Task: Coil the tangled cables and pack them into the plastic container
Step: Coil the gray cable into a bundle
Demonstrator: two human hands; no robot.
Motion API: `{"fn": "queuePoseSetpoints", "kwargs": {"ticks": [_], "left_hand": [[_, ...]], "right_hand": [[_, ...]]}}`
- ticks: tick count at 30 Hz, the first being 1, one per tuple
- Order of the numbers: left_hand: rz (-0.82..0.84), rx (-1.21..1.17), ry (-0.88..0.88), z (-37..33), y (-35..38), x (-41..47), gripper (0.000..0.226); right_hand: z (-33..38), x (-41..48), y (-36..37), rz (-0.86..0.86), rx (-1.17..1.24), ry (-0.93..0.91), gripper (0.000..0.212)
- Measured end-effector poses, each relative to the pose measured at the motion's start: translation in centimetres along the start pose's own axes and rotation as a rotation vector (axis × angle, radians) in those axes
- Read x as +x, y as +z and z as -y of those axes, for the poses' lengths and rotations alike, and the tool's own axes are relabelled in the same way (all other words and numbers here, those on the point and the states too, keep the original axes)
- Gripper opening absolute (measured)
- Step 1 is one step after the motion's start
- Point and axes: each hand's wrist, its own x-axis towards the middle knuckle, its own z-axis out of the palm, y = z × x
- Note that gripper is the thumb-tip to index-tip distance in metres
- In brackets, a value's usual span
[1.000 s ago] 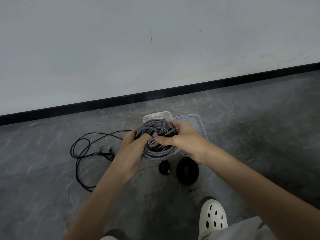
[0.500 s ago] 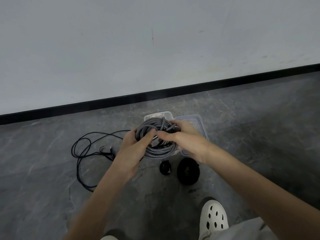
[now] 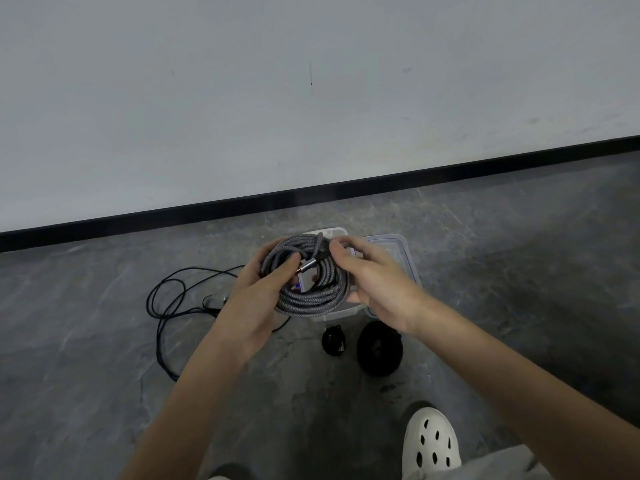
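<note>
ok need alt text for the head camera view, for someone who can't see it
Two bare hands, left hand and right hand, hold a coiled grey braided cable above a clear plastic container on a grey stone floor. Two small black coiled cables lie in front of the container, and a loose black cable sprawls to the left.

A bare indoor room is seen, its kind not to be told more closely. A plain white wall [image 3: 311, 98] is met by a black skirting strip [image 3: 311, 199] above a grey marbled stone floor [image 3: 104, 393]. No furniture is shown; cables are handled directly on the floor, beside a white clog [image 3: 431, 441].
</note>
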Motion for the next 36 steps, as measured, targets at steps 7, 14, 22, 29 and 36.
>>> {"fn": "queuePoseSetpoints", "kwargs": {"ticks": [7, 14, 22, 29, 36], "left_hand": [[-0.002, 0.013, -0.001, 0.1, 0.3, -0.1, 0.031], [0.047, 0.313, 0.117, 0.5, 0.4, -0.3, 0.032], [0.094, 0.365, 0.124, 0.6, 0.5, -0.2, 0.040], [0.023, 0.376, 0.101, 0.6, 0.4, -0.2, 0.024], [-0.022, 0.524, 0.194, 0.7, 0.9, -0.5, 0.015]], "right_hand": [[0.2, 0.1, 0.0, -0.239, -0.140, -0.217, 0.026], [0.7, 0.3, -0.2, -0.243, 0.106, -0.019, 0.036], [1.2, 0.3, -0.2, -0.273, 0.109, 0.001, 0.015], [1.7, 0.0, -0.4, -0.153, 0.244, 0.039, 0.040], [1.5, 0.1, 0.5, -0.264, 0.120, -0.011, 0.029]]}}
